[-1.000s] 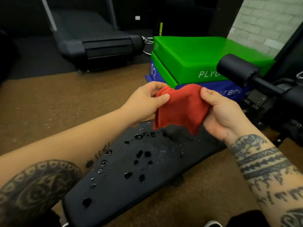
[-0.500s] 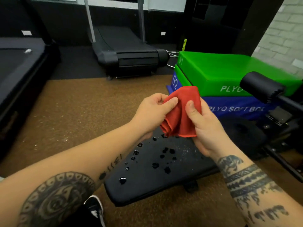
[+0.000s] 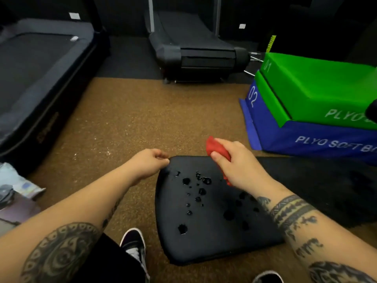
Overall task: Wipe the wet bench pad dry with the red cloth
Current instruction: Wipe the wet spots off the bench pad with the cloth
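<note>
Brown speckled floor [image 3: 122, 123] runs under everything in front of me. A big dark treadmill [image 3: 36, 68] lies along the left, and a second treadmill [image 3: 204, 56] stands straight ahead at the far edge of the floor. To the right a green plyo box [image 3: 318, 86] sits stacked on a blue plyo box [image 3: 306, 139].

Below me is the black bench pad [image 3: 214, 237], its far end pointing towards the boxes. My right grip [image 3: 238, 168] is over the pad's far right part, fingers and thumb curled round the bunched red cloth [image 3: 214, 147]. Most of the cloth pokes out beyond my knuckles, and a bit shows beneath my palm, low over the pad. My left grip [image 3: 146, 162] is at the pad's far left corner, fingers loosely curled, holding nothing. Whether it touches the corner I cannot tell. My dark shoe [image 3: 133, 242] stands on the floor just left of the pad.

Water drops [image 3: 186, 181] bead across the middle of the pad, wet and unwiped.
</note>
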### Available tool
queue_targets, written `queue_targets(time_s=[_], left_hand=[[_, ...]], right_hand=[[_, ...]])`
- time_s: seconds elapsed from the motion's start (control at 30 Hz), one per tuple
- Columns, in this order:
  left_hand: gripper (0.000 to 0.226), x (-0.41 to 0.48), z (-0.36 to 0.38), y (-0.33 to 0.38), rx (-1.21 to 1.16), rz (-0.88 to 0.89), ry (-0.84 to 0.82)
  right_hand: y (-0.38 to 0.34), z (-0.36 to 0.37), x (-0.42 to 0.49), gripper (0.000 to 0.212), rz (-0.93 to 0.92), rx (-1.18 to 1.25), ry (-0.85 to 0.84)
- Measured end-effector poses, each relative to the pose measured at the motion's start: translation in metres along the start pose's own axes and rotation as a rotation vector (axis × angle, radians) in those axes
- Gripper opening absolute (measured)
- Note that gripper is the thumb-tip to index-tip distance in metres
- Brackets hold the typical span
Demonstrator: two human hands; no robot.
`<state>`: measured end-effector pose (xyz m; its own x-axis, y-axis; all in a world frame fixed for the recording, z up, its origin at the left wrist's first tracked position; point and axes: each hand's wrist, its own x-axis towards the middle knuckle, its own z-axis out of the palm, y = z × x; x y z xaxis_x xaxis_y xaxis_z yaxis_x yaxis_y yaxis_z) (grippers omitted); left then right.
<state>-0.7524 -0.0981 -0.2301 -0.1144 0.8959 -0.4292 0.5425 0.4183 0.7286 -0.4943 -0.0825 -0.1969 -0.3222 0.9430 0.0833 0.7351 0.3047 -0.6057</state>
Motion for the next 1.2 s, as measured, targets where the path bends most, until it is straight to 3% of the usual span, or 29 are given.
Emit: queue_targets(time_s=[0.07,0.17,0.4,0.47,0.6,0.9,1.07,1.2], left_hand=[[0.023,0.008,0.004,-0.014,-0.09,-0.091,-0.082],[0.024,0.024,0.001,-0.024,-0.098,-0.061,-0.08],[0.027,0.04,-0.008,-0.024,-0.119,-0.092,-0.146],[0.031,0.039,-0.011,-0.024,-0.13,-0.119,-0.184],[0.032,0.042,-0.014,-0.029,-0.146,-0.159,-0.236],[0.03,0.037,-0.018,-0.014,-0.261,-0.25,-0.237],[0.043,0.037,-0.017,-0.007,-0.311,-0.256,-0.208],[0.038,0.036,-0.013,-0.004,-0.292,-0.22,-0.226]], right_hand=[[0.003,0.023,0.013,0.048,-0.088,-0.126,-0.15],[0.007,0.057,0.023,0.035,-0.287,-0.337,-0.279],[0.006,0.08,0.066,0.03,-0.159,-0.302,-0.039],[-0.01,0.079,0.074,0.028,-0.152,-0.227,-0.068],[-0.024,0.087,0.053,0.027,-0.364,-0.271,-0.268],[-0.028,0.104,0.081,0.031,-0.145,-0.339,-0.065],[-0.039,0.107,0.065,0.033,-0.165,-0.384,-0.211],[-0.042,0.086,0.051,0.034,-0.284,-0.422,-0.456]])
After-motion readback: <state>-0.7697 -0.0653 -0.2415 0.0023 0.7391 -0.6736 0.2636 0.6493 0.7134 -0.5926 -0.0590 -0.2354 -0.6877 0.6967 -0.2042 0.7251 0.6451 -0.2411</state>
